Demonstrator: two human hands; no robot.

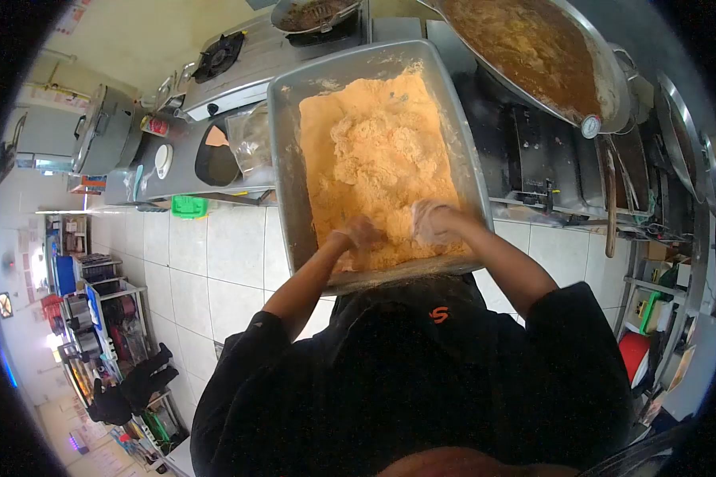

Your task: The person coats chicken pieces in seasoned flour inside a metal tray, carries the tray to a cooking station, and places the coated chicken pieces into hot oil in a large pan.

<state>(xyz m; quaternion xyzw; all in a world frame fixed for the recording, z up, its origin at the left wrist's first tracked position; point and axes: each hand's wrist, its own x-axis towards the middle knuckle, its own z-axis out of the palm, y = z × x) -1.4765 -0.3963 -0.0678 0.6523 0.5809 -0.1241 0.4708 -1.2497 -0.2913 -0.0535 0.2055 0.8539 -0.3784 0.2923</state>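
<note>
Both Hands in the Orange Powder

Before you is a grey tub (292,187), its near edge close to your body. Orange powder (320,127) covers its bottom, and a group of powder-coated lumps (382,147) lies around the middle, reaching somewhat toward the far edge. Your left hand (359,232) is down at the powder, near the near left corner; it is blurred, so I cannot tell if its fingers are closed or loose. Your right hand (433,222) is nearer to the right edge, its fingers pointing down to the powder; whether it grasps a lump, I also cannot tell. The two hands are apart from each other. Past the far right corner of the tub stands a big pot (533,56) with brown liquid, a round dial (591,126) at its rim. Just beside the left edge lies a clear bag (250,139).
</note>
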